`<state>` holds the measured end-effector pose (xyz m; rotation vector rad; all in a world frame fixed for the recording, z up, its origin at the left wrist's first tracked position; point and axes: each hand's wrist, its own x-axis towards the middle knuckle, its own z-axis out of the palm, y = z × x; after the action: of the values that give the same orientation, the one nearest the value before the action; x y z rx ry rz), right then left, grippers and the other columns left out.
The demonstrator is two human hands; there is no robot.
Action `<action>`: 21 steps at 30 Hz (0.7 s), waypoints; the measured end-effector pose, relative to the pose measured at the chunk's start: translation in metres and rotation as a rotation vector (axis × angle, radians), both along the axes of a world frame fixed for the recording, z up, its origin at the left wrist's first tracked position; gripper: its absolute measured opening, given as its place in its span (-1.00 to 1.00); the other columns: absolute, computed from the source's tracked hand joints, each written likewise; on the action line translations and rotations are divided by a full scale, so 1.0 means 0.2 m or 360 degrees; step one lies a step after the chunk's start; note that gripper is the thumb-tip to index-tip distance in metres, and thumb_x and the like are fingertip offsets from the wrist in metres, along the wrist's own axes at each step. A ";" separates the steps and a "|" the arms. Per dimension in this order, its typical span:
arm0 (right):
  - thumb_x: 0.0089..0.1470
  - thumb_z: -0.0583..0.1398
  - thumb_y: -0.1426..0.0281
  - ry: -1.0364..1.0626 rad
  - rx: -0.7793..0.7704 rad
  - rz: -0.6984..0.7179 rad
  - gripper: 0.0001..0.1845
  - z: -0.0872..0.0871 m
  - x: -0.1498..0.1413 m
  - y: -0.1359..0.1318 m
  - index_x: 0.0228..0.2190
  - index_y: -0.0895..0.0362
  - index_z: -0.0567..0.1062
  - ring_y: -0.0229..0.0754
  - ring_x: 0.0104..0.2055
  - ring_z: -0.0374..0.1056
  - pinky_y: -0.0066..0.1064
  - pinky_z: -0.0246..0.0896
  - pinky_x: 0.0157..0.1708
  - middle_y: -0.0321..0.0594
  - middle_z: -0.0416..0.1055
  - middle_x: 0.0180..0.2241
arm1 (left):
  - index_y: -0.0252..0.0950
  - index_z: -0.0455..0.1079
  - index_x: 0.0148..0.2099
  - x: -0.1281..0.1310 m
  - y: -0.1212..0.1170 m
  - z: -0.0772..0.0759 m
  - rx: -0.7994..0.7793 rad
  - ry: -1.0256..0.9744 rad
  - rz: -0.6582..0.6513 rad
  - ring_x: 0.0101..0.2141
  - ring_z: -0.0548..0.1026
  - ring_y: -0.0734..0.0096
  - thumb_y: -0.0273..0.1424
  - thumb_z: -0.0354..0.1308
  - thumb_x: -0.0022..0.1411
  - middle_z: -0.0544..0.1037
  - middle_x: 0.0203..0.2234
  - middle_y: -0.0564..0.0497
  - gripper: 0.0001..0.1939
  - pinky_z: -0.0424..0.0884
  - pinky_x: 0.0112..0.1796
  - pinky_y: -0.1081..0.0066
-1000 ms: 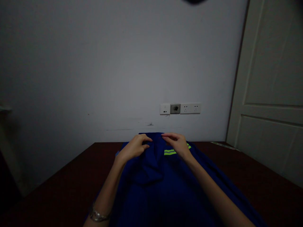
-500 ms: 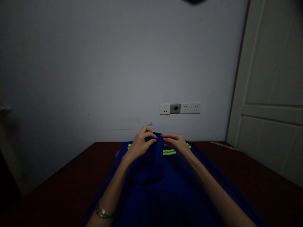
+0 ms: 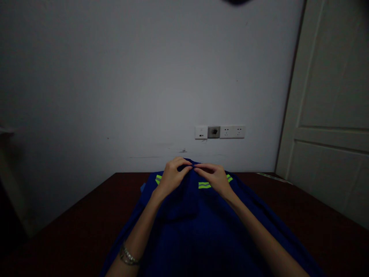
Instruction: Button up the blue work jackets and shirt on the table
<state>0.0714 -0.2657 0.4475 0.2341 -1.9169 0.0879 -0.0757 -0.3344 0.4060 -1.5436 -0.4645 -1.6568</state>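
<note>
A blue work jacket [image 3: 213, 227] with yellow-green reflective strips [image 3: 204, 185] lies spread before me, its collar end toward the wall. My left hand [image 3: 175, 173] pinches the blue cloth near the top between thumb and fingers. From the other side my right hand [image 3: 215, 176] also pinches the fabric, its fingertips almost touching those of the left. The exact bit of cloth between the fingertips is too small and dark to make out. A bracelet [image 3: 128, 256] circles my left wrist.
The jacket rests on a dark reddish-brown table [image 3: 95, 215] set against a pale wall [image 3: 129, 84]. Sockets and wall plates [image 3: 232, 131] sit above the table's far edge. A panelled door [image 3: 331, 115] stands at the right. A thin strip [image 3: 273, 177] lies near the back right corner.
My right thumb and fingers have closed onto the cloth beside the left fingertips. The raised blue fabric at the top sits slightly higher.
</note>
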 end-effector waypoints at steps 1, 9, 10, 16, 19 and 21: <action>-0.18 0.26 0.28 0.0023 0.0009 -0.0006 -0.77 0.00 0.00 0.00 -0.41 0.13 0.59 -0.13 -0.35 0.43 -0.33 0.33 -0.30 -0.19 0.54 -0.40 | -0.29 0.46 -0.32 0.00 0.00 0.00 -0.0002 -0.0013 -0.0004 -0.27 0.44 0.35 -0.45 0.10 0.12 0.51 -0.36 -0.03 -0.89 0.34 -0.19 0.35; -0.22 0.30 0.30 0.0092 0.0062 0.0085 -0.76 -0.01 -0.02 0.00 -0.40 0.11 0.58 -0.12 -0.31 0.44 -0.30 0.33 -0.24 -0.21 0.54 -0.37 | -0.29 0.48 -0.27 0.02 0.01 0.00 -0.0030 -0.0098 -0.0121 -0.26 0.46 0.37 -0.47 0.11 0.10 0.54 -0.34 0.00 -0.85 0.34 -0.16 0.36; -0.22 0.30 0.31 0.0104 0.0078 0.0094 -0.77 -0.01 -0.02 0.00 -0.40 0.11 0.58 -0.13 -0.31 0.44 -0.31 0.33 -0.24 -0.21 0.54 -0.37 | -0.30 0.47 -0.23 0.02 0.01 0.00 -0.0048 -0.0118 -0.0148 -0.26 0.46 0.37 -0.47 0.12 0.09 0.54 -0.34 0.00 -0.82 0.34 -0.15 0.36; -0.11 0.26 0.31 0.0157 0.0272 -0.0016 -0.84 -0.02 -0.03 0.04 -0.42 0.10 0.58 -0.15 -0.35 0.43 -0.35 0.32 -0.30 -0.22 0.53 -0.40 | -0.33 0.36 0.00 0.00 -0.03 -0.01 -0.0172 -0.0043 -0.0238 -0.27 0.47 0.42 -0.46 0.12 0.08 0.54 -0.39 0.02 -0.62 0.29 -0.08 0.37; -0.08 0.25 0.33 0.0130 0.0430 -0.0066 -0.88 -0.04 -0.04 0.04 -0.44 0.10 0.57 -0.19 -0.40 0.42 -0.40 0.31 -0.37 -0.23 0.52 -0.43 | -0.33 0.43 -0.11 -0.04 -0.07 -0.01 -0.0163 -0.0112 -0.0201 -0.27 0.48 0.40 -0.43 0.11 0.10 0.55 -0.37 -0.02 -0.72 0.31 -0.09 0.36; -0.06 0.24 0.37 0.0072 0.0570 -0.0089 -0.90 -0.05 -0.04 0.02 -0.45 0.11 0.57 -0.20 -0.41 0.41 -0.42 0.29 -0.41 -0.22 0.51 -0.44 | -0.33 0.46 -0.18 -0.07 -0.08 -0.01 -0.0087 -0.0202 -0.0143 -0.21 0.46 0.35 -0.41 0.11 0.09 0.55 -0.29 -0.06 -0.77 0.29 -0.07 0.33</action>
<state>0.0632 -0.2609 0.4378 0.4179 -1.8833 -0.2980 -0.0890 -0.3513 0.4035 -1.5239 -0.5180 -1.8329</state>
